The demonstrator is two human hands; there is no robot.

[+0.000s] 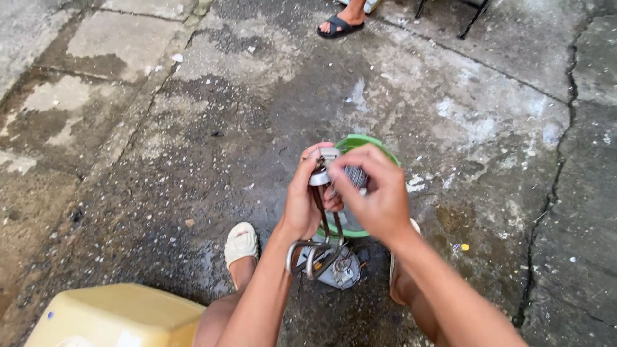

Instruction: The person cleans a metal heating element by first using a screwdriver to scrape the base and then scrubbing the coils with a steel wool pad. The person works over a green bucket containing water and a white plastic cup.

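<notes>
Hidden parts: the middle of the heating element (319, 222) is covered by both hands; its metal cap is seen only partly between the fingers, and what the right fingertips press on is blurred and cannot be told exactly.
Cut off: the yellow plastic stool (116, 316) is cropped by the lower left edge of the frame; the other person's sandalled foot (340, 24) is cut by the top edge.
Hard to make out: a grey object (340, 270) on the ground below the coil is partly masked by the loops and is not identifiable.
Left hand (307, 199): closed around the upper stem of the heating element, thumb and fingers wrapped at the cap, at the centre of the frame.
Right hand (376, 193): curled, fingertips pinched onto the top of the heating element, just right of the left hand.
Heating element: held upright between both hands, its curved metal loops hanging below the left wrist.
Green bowl (367, 144): largely hidden behind the hands, only its rim is shown.
Ground: wet, cracked concrete (193, 128); a pale sandal (241, 243) is worn at lower centre.
</notes>
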